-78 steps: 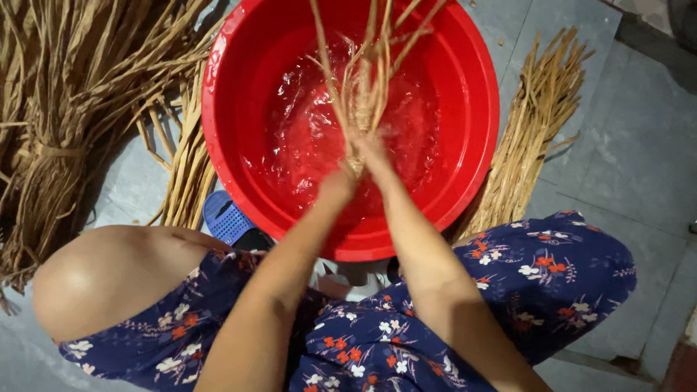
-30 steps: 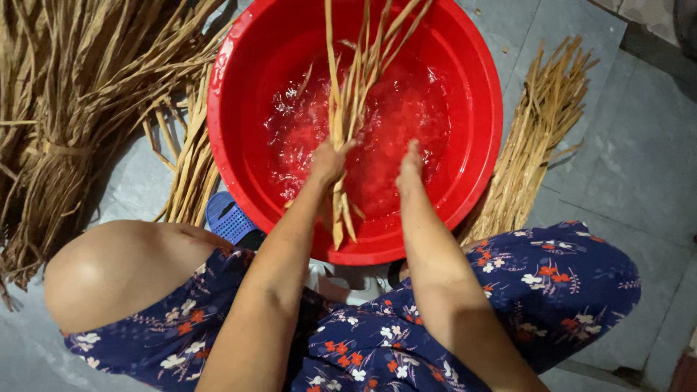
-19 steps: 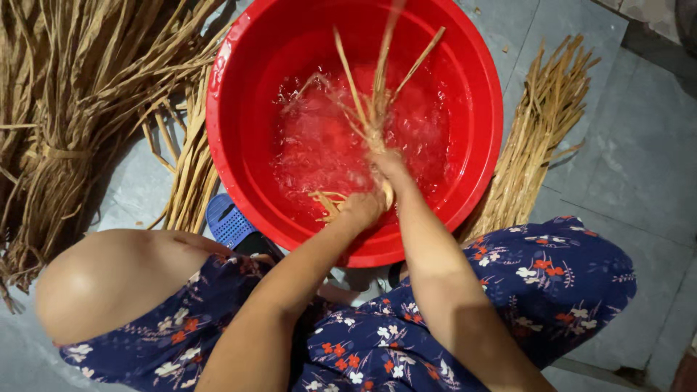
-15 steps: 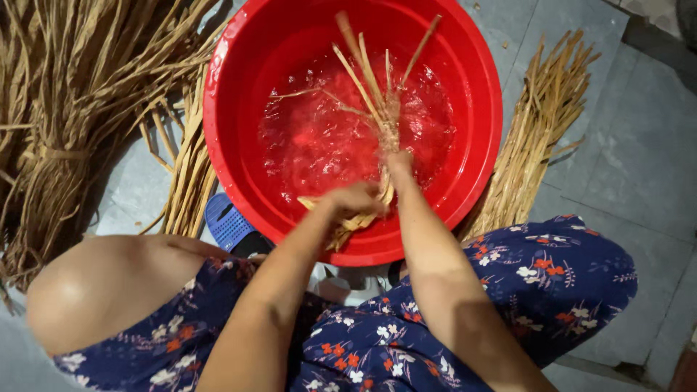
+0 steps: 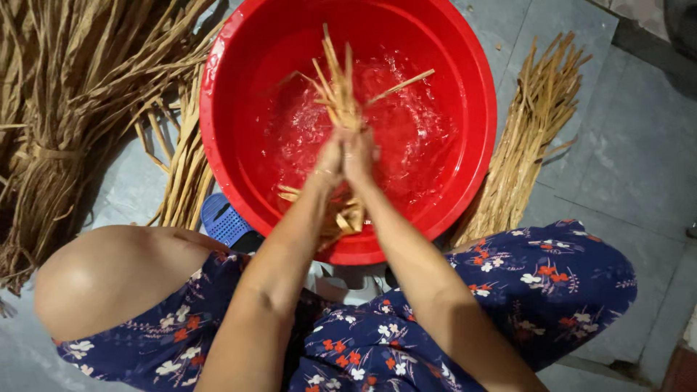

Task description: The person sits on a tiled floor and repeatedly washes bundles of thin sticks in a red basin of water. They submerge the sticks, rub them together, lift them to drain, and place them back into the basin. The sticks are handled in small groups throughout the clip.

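Left hand (image 5: 328, 156) and right hand (image 5: 361, 152) clench a reed bundle (image 5: 341, 101) over the red basin (image 5: 218, 138) on grey floor tiles (image 5: 639, 145).

The person wears a dark blue garment (image 5: 552, 276) with small white and orange-red flowers. The forearms are bare, without sleeves. One knee (image 5: 109, 279) is also uncovered by the cloth.
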